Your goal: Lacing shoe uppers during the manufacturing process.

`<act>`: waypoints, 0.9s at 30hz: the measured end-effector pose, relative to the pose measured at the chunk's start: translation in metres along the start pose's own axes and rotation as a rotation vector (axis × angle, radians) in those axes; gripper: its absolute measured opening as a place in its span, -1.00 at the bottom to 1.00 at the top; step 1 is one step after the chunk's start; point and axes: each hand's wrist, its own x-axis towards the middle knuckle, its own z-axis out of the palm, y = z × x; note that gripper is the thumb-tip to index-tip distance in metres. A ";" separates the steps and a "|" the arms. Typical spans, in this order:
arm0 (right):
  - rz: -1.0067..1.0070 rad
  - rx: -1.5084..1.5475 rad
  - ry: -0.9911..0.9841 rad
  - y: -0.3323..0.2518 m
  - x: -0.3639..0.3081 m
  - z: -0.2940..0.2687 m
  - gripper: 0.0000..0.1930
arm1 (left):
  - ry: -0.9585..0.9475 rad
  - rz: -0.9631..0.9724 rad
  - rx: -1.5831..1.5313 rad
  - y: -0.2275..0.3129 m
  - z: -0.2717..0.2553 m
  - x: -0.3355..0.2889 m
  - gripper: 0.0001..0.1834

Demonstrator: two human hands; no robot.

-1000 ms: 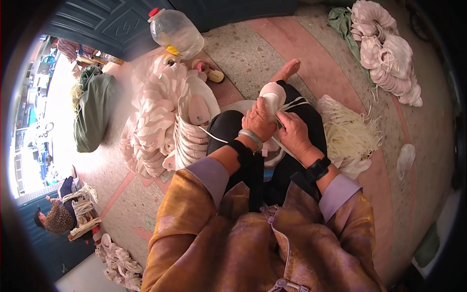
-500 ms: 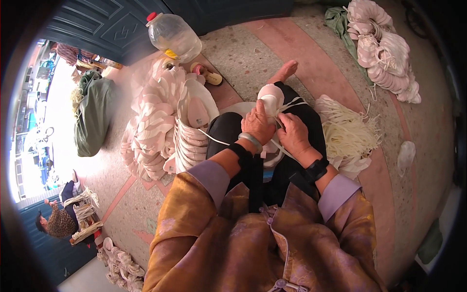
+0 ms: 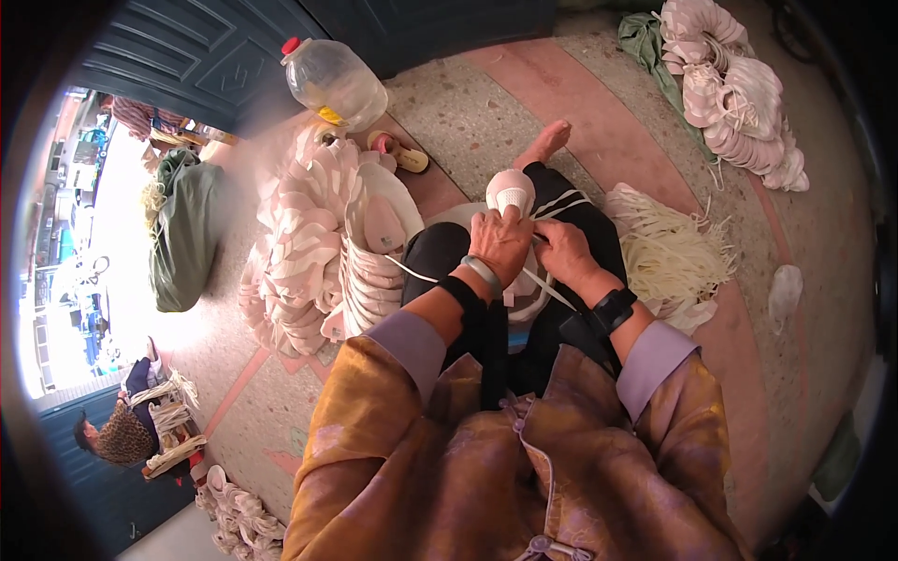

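Shoe upper [image 3: 511, 187], pale pink and white with its rounded toe pointed away from the body, is held over the lap between black-trousered legs [image 3: 436, 247]. Its near part is gripped by the left hand [image 3: 499, 245], whose fingers are closed and curled over it. At the upper's right side, white lace [image 3: 564, 198] is pinched by the nearly closed thumb and forefinger of the right hand [image 3: 564, 251]; the other fingertips are hidden. Farther to the upper's right, a bundle of cream laces [image 3: 669, 248] is laid on the floor [image 3: 449, 98]. To its left, pale uppers [image 3: 369, 273] are stacked; ahead of it and leftward, a red-capped clear bottle [image 3: 339, 86] and a sandal [image 3: 402, 154] are seen. Well to its left, a green sack [image 3: 185, 245] is placed.
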 end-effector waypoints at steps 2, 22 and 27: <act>-0.001 0.058 0.009 0.004 0.003 0.003 -0.83 | -0.110 0.074 0.020 -0.004 0.006 -0.001 -0.90; 0.116 0.343 0.006 0.008 -0.012 0.026 -0.35 | -0.551 -0.841 0.499 -0.256 -0.131 -0.384 -0.75; 0.210 0.337 0.023 0.032 -0.020 0.019 -0.37 | 0.069 -1.614 -0.081 -0.211 -0.130 -0.383 -0.80</act>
